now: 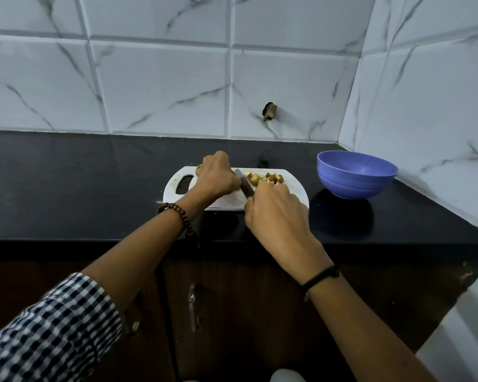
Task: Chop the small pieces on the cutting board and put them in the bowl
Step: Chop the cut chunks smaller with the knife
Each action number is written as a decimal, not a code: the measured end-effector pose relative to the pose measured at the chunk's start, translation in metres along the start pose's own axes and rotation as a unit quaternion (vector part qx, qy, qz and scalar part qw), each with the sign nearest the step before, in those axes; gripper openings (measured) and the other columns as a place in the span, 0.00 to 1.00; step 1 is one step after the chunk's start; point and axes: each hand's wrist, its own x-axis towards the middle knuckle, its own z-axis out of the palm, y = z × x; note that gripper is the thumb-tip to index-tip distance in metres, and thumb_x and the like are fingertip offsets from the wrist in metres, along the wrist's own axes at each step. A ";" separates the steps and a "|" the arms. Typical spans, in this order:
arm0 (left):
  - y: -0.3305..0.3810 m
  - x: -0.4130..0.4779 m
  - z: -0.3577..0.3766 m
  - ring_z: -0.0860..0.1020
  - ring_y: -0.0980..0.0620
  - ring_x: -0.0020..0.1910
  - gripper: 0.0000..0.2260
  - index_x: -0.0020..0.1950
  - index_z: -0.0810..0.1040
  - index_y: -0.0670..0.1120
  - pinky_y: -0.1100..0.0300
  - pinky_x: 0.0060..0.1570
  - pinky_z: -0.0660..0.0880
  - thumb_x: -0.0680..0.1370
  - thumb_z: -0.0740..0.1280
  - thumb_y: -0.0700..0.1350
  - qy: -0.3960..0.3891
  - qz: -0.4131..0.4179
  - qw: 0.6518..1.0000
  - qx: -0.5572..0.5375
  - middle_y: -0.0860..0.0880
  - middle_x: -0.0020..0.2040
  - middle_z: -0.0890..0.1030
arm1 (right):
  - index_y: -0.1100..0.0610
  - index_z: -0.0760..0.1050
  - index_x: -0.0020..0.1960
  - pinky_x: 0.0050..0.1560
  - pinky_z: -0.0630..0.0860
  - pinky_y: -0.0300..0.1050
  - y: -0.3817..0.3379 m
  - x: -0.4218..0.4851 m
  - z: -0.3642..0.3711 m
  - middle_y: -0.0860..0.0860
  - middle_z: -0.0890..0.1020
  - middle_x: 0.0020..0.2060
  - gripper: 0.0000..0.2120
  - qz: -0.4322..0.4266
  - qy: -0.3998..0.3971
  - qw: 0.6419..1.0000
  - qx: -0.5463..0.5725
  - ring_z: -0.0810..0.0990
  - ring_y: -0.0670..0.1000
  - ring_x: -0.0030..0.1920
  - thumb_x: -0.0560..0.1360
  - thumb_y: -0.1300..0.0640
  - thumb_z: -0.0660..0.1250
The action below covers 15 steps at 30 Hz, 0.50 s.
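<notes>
Chopping step: right hand (273, 208) clamped on knife (244, 183), left hand (218, 175) pinning uncut piece on board (295, 188). Cut pieces (265, 179) far right. Bowl (355, 175) empty; transfer next, probably.

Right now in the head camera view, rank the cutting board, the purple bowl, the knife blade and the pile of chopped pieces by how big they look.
1. cutting board, though hands cover part of it
2. purple bowl
3. and 4. pile of chopped pieces and knife blade: they look similar, and the blade is partly hidden by the hands, so no ranking.

Glossy black counter (94, 188), matt plastic bowl (353, 183).
</notes>
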 end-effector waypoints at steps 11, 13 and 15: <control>-0.005 -0.001 0.000 0.80 0.43 0.45 0.07 0.42 0.82 0.39 0.55 0.37 0.71 0.65 0.72 0.40 -0.007 0.003 1.000 -0.004 0.42 0.40 0.81 | 0.56 0.72 0.62 0.42 0.68 0.46 0.001 -0.011 -0.008 0.54 0.76 0.55 0.11 -0.021 -0.044 0.998 -0.038 0.79 0.54 0.52 0.82 0.54 0.60; -0.004 -0.002 -0.002 0.80 0.43 0.46 0.08 0.43 0.83 0.40 0.55 0.36 0.73 0.66 0.72 0.40 -0.011 0.004 1.000 -0.002 0.42 0.41 0.82 | 0.56 0.72 0.61 0.41 0.68 0.46 0.002 -0.014 -0.009 0.54 0.76 0.55 0.10 -0.026 -0.042 0.998 -0.046 0.79 0.54 0.51 0.82 0.53 0.60; -0.004 -0.003 -0.006 0.80 0.42 0.44 0.07 0.45 0.83 0.40 0.55 0.36 0.77 0.69 0.71 0.39 -0.021 0.007 1.000 -0.005 0.42 0.41 0.81 | 0.56 0.72 0.60 0.40 0.67 0.46 0.002 -0.018 -0.010 0.54 0.76 0.54 0.10 -0.028 -0.044 0.997 -0.056 0.79 0.54 0.51 0.83 0.53 0.59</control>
